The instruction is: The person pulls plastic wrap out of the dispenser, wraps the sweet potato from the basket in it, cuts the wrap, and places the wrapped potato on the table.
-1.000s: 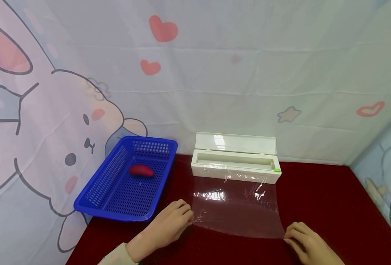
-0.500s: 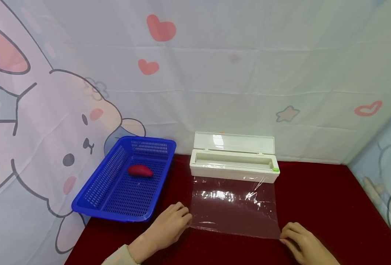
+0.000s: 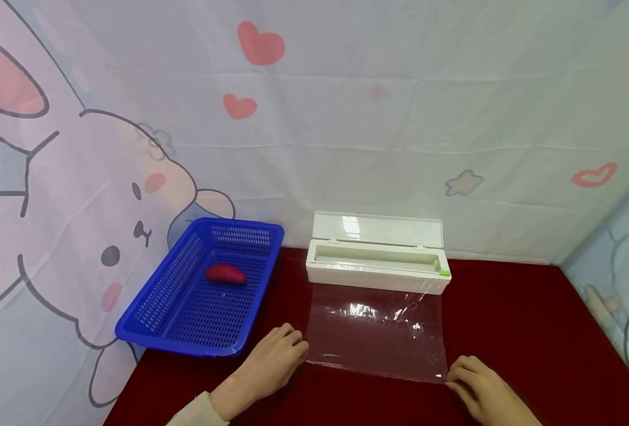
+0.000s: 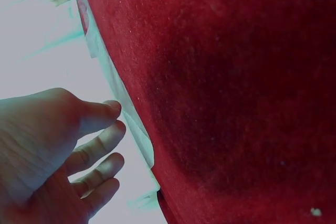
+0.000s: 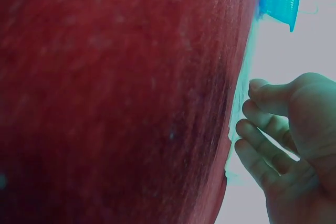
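Note:
A clear sheet of cling film [image 3: 373, 349] stretches over the red cloth toward the person. It comes out of a long white cling film dispenser [image 3: 378, 279], whose lid [image 3: 378, 229] stands up at the back. At the sheet's near left corner, my left hand [image 3: 271, 361] pinches the film between thumb and fingers. My right hand [image 3: 484, 387] pinches the near right corner. In the left wrist view, the left thumb and forefinger [image 4: 113, 129] nearly meet; in the right wrist view, the right thumb [image 5: 265, 93] lies close to its forefinger. The film is hard to see there.
To the left stands a blue plastic basket [image 3: 207, 319] with a reddish, sweet-potato-shaped item [image 3: 226, 274] in it. A green slider [image 3: 444, 273] sits at the dispenser's right end. Behind the red cloth [image 3: 511, 325] hangs a printed curtain [image 3: 378, 118].
My right hand has shifted slightly left with its film corner, while the left hand has barely moved. Glints and creases on the film have changed. The dispenser and basket stay put.

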The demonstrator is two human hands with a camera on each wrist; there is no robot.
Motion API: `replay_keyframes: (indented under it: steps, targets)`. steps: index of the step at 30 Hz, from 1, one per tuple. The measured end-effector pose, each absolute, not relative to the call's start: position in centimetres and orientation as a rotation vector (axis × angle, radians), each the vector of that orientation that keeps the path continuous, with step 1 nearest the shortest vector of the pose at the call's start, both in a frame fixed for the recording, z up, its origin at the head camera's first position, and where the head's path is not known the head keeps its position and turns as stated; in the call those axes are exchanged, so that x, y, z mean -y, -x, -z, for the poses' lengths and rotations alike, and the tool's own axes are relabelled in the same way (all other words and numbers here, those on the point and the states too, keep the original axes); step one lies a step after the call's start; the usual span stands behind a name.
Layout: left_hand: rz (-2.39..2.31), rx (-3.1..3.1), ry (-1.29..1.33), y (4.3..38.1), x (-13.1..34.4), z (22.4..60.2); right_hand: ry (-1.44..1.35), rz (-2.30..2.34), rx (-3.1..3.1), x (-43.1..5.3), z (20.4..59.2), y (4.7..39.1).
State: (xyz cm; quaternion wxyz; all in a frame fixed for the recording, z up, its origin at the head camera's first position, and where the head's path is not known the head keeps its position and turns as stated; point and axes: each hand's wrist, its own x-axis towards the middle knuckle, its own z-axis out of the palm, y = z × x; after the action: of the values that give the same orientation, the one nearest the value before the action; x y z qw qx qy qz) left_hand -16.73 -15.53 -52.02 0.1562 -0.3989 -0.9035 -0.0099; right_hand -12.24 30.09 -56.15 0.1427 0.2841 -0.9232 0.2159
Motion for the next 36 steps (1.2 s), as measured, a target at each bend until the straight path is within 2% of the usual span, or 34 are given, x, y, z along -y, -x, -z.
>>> replay_keyframes:
  steps: [36]
  targets:
    - [-0.025,2.641,1.095,17.01,15.73,52.76,-0.73,-0.63,2.885,-29.49,55.78,12.68]
